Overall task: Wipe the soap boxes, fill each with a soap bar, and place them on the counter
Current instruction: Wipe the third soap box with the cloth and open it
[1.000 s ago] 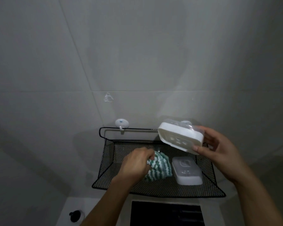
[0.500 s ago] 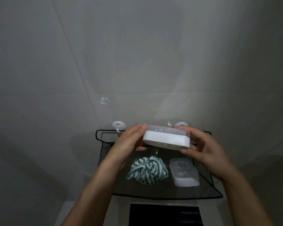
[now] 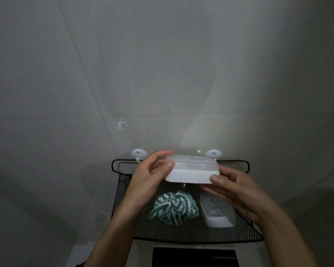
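Observation:
A white soap box with a clear lid (image 3: 193, 171) is held level above the black mesh wall basket (image 3: 245, 231). My left hand (image 3: 146, 180) grips its left end, thumb on the lid edge. My right hand (image 3: 237, 191) grips its right end from the front. A second soap box with a clear lid (image 3: 217, 211) lies in the basket at the right, partly hidden by my right hand. A green-and-white striped cloth (image 3: 174, 208) lies bunched in the basket to its left.
The basket hangs from two white suction hooks (image 3: 138, 153) on a grey tiled wall (image 3: 162, 74). Below the basket a dark rectangular panel (image 3: 194, 257) sits in a white surface.
My left hand let go of the cloth, which stays in the basket, and rose to the soap box. The box went from tilted in my right hand to level between both hands.

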`<state>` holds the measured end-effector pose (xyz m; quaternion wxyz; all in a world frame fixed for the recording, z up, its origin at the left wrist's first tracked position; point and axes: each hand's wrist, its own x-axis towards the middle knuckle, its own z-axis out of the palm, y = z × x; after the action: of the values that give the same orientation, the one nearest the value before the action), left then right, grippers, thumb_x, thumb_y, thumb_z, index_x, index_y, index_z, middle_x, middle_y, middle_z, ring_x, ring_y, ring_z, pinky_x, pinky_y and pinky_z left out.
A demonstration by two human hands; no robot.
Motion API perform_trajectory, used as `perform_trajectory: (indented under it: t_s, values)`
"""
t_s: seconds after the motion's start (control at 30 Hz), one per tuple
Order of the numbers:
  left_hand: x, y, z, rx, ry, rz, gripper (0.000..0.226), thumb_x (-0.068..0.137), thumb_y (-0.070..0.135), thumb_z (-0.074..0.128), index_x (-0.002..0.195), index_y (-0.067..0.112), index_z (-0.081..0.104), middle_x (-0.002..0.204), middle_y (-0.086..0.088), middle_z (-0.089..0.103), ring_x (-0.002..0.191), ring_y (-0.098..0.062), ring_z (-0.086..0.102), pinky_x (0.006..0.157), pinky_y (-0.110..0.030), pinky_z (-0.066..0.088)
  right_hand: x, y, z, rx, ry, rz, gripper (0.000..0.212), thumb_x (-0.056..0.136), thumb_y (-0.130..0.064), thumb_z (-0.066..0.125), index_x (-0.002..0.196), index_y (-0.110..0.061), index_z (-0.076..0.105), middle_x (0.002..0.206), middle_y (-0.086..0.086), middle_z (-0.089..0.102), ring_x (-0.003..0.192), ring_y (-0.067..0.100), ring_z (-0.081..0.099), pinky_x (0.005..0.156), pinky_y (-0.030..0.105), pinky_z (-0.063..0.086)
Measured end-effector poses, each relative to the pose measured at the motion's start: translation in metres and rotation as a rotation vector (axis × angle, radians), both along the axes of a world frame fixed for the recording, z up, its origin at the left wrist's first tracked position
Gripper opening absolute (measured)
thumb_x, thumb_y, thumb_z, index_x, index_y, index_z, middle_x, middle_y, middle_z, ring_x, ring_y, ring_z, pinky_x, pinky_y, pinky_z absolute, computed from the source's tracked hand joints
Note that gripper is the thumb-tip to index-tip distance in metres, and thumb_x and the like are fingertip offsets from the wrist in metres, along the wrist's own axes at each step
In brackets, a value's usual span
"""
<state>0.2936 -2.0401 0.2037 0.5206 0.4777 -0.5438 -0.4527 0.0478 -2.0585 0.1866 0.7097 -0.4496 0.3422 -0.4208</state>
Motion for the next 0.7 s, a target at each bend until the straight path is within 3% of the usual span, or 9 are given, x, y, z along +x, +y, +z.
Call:
perform_trajectory:
  t_s: [0.1,0.17,0.27,0.33,0.43,0.5,0.6,0.7]
  values:
    - [0.001,0.000,0.002,0.007,-0.022,0.017,0.044,0.082,0.062,0.063,0.114,0.033,0.068,0.111,0.006,0.073,0.105,-0.013,0.069,0.095,-0.038,0.054,-0.002,0.000,-0.002,0.025,-0.056,0.009,0.059,0.076,0.003,0.075,0.132,-0.002,0.057,0.122,0.021,0.070,0.110,0.033,0.070,0.081,0.032,0.060]
    - [0.000,-0.002,0.004,0.049,0.006,0.050,0.050,0.082,0.070,0.058,0.110,0.031,0.069,0.107,0.000,0.075,0.102,-0.021,0.071,0.088,-0.041,0.055,-0.001,0.001,-0.003,-0.007,-0.055,0.024,0.070,0.070,0.004,0.078,0.136,-0.007,0.055,0.127,0.019,0.068,0.112,0.034,0.068,0.082,0.035,0.061]
    - [0.001,-0.007,0.009,0.171,0.138,0.097,0.069,0.074,0.080,0.052,0.107,0.022,0.072,0.098,-0.008,0.077,0.090,-0.026,0.075,0.067,-0.027,0.058,0.001,0.002,-0.003,-0.051,-0.059,0.042,0.079,0.067,0.011,0.073,0.140,-0.010,0.051,0.137,0.013,0.063,0.116,0.036,0.066,0.084,0.034,0.060]
    - [0.004,-0.011,0.010,0.219,0.196,0.089,0.082,0.069,0.085,0.051,0.105,0.014,0.073,0.096,-0.012,0.077,0.085,-0.025,0.075,0.063,-0.024,0.058,0.002,0.003,-0.004,-0.082,-0.067,0.063,0.082,0.067,0.014,0.072,0.142,-0.010,0.049,0.140,0.012,0.060,0.116,0.036,0.066,0.084,0.033,0.059]
    - [0.008,-0.013,0.009,0.196,0.246,0.056,0.073,0.072,0.088,0.046,0.097,0.027,0.078,0.096,-0.014,0.077,0.082,-0.024,0.075,0.062,-0.024,0.057,0.001,0.003,-0.004,-0.119,-0.092,0.089,0.085,0.066,0.013,0.075,0.143,-0.013,0.049,0.143,0.013,0.057,0.119,0.036,0.064,0.086,0.033,0.057]
    - [0.008,-0.013,0.011,0.176,0.239,0.056,0.059,0.082,0.077,0.044,0.096,0.030,0.077,0.095,-0.014,0.076,0.080,-0.024,0.075,0.062,-0.025,0.057,0.001,0.003,-0.004,-0.136,-0.107,0.101,0.086,0.067,0.012,0.076,0.143,-0.016,0.051,0.145,0.013,0.055,0.121,0.037,0.063,0.088,0.034,0.057]
    - [0.009,-0.011,0.009,0.149,0.207,0.093,0.033,0.096,0.048,0.054,0.101,0.020,0.071,0.095,-0.012,0.076,0.083,-0.024,0.074,0.064,-0.024,0.058,0.001,0.003,-0.004,-0.138,-0.122,0.096,0.086,0.066,0.012,0.077,0.142,-0.019,0.052,0.146,0.013,0.055,0.122,0.036,0.062,0.090,0.034,0.056]
    - [0.011,-0.009,0.005,0.078,0.084,0.102,0.014,0.087,0.024,0.072,0.101,0.025,0.072,0.093,-0.008,0.077,0.085,-0.020,0.074,0.071,-0.020,0.056,0.000,0.004,-0.002,-0.117,-0.134,0.095,0.086,0.067,0.011,0.078,0.143,-0.019,0.052,0.147,0.012,0.054,0.123,0.036,0.061,0.091,0.035,0.057]
